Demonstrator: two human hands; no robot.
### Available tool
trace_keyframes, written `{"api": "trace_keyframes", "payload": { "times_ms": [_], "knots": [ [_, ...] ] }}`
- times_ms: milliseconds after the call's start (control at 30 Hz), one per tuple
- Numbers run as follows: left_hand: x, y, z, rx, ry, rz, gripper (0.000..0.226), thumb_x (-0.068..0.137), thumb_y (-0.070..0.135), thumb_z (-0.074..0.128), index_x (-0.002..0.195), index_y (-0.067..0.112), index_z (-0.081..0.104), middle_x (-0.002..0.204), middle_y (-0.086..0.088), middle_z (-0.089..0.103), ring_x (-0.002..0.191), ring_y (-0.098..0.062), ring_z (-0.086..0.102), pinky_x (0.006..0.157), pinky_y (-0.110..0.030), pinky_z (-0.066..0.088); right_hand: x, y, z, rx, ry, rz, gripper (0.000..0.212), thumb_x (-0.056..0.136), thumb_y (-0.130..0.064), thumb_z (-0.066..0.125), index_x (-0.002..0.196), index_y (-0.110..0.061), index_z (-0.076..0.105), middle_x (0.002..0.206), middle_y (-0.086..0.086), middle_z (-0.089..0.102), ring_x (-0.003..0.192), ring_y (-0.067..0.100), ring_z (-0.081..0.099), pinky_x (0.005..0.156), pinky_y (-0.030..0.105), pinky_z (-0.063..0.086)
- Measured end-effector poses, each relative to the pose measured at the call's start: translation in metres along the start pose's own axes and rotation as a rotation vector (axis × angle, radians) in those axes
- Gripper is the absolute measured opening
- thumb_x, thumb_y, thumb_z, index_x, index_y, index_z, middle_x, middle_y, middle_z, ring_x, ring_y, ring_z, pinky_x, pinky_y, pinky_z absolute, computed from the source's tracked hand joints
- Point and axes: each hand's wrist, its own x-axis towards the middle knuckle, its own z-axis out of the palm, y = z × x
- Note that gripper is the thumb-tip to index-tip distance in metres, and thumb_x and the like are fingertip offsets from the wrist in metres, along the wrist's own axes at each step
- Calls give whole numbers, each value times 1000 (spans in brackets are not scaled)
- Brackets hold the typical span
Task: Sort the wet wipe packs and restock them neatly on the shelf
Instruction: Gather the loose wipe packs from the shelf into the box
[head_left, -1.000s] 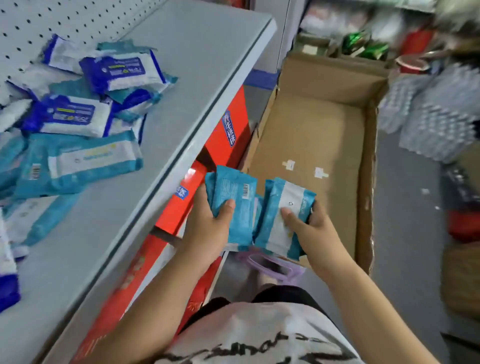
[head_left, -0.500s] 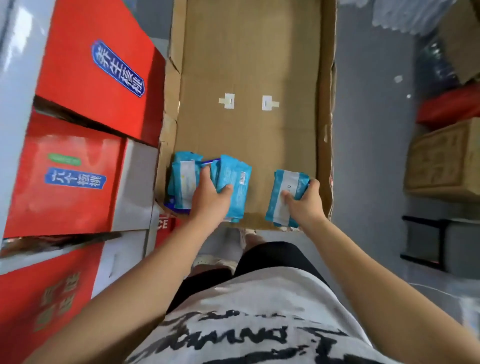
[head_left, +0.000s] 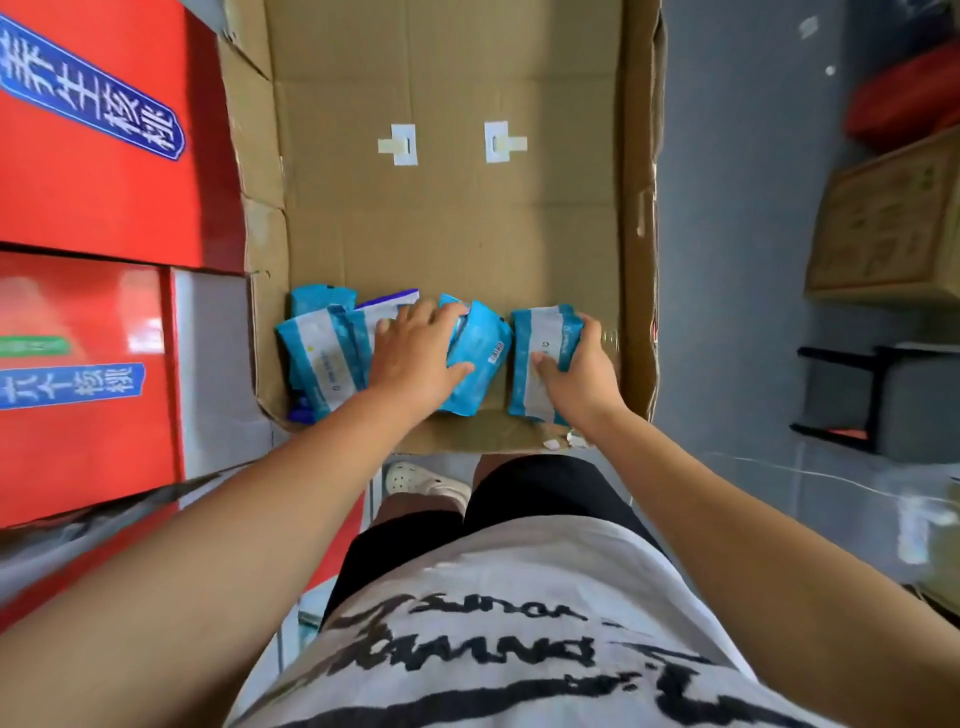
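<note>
My left hand (head_left: 415, 358) grips a teal wet wipe pack (head_left: 480, 364), thumb across its face; my right hand (head_left: 579, 374) clasps a small stack of packs (head_left: 540, 353) just beside it; more packs (head_left: 319, 358) lie in the cardboard box (head_left: 452, 234), near-left corner, beside red cartons (head_left: 104, 182).

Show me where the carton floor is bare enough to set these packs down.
The far half of the carton floor is bare, wall to wall, around the two white tape tabs. Crowded: the near-left corner, where loose packs overlap beside the left hand and its teal pack. Only a thin strip separates that from the stack in the right hand.
</note>
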Motion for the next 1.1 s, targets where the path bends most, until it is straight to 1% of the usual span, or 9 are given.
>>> {"api": "trace_keyframes", "payload": {
  "times_ms": [67, 167, 267, 333, 400, 533, 700, 933, 1100],
  "knots": [
    [1, -4, -2, 90, 0, 23, 72, 85, 44, 78, 147, 25, 45, 140, -5, 49, 130, -30, 42, 104, -42, 37, 2, 0, 7, -2, 5, -1, 62, 97, -23, 64, 147, -23, 27, 136, -2, 50, 119, 14, 53, 98, 39, 51],
    [-1, -8, -4, 31, -79, -5, 75, 89, 42, 76, 149, 15, 40, 146, -9, 43, 134, -31, 44, 106, -42, 41, 2, 2, 20, 5, 16, -34, 60, 95, -22, 66, 144, -18, 32, 138, 3, 46, 124, 18, 52, 104, 39, 49],
    [-3, -10, -8, 32, -132, -39, 77, 92, 43, 74, 152, 12, 36, 157, -11, 30, 133, -34, 49, 102, -44, 45, -1, 4, 27, -100, 23, -82, 61, 94, -24, 65, 145, -15, 33, 137, 4, 40, 122, 15, 44, 108, 32, 42],
    [-6, -12, -9, 36, -134, -28, 79, 93, 42, 73, 155, 11, 34, 167, -11, 15, 141, -34, 44, 110, -46, 44, 0, 6, 27, -215, 67, -108, 67, 93, -29, 64, 148, -12, 31, 138, 6, 38, 129, 21, 41, 112, 40, 41],
    [-12, -16, -8, 72, -88, 12, 78, 94, 40, 71, 156, 10, 34, 170, -11, 9, 148, -34, 34, 117, -47, 37, -1, 5, 24, -307, 114, -124, 78, 91, -33, 64, 153, -10, 23, 146, 8, 34, 137, 26, 34, 114, 45, 39],
    [-30, -26, -11, 113, 80, 76, 69, 97, 37, 68, 155, 12, 40, 168, -11, 25, 150, -33, 30, 120, -45, 26, -13, -6, 18, -449, 191, -247, 80, 94, -39, 62, 155, -11, 21, 156, 8, 31, 143, 26, 30, 119, 42, 32],
    [-70, -48, -30, 58, 341, 76, 56, 86, 22, 79, 135, 1, 61, 150, -22, 52, 132, -44, 53, 109, -53, 41, -47, -36, 19, -531, 121, -517, 55, 98, -36, 58, 146, -13, 42, 150, 3, 44, 137, 23, 38, 109, 34, 36],
    [-166, -65, -80, -71, 724, 48, 53, 89, 23, 68, 137, 2, 59, 142, -18, 57, 127, -40, 56, 108, -51, 45, -125, -91, 45, -457, -33, -916, 39, 96, -29, 62, 133, -16, 59, 140, -5, 56, 129, 17, 48, 101, 14, 30],
    [-281, -69, -106, -160, 1081, 13, 45, 92, 14, 68, 134, -2, 61, 140, -18, 60, 130, -34, 56, 111, -47, 45, -217, -133, 81, -297, -129, -1301, 33, 94, -22, 64, 125, -12, 65, 127, -3, 63, 121, 15, 56, 102, 20, 41]
  ]
}}
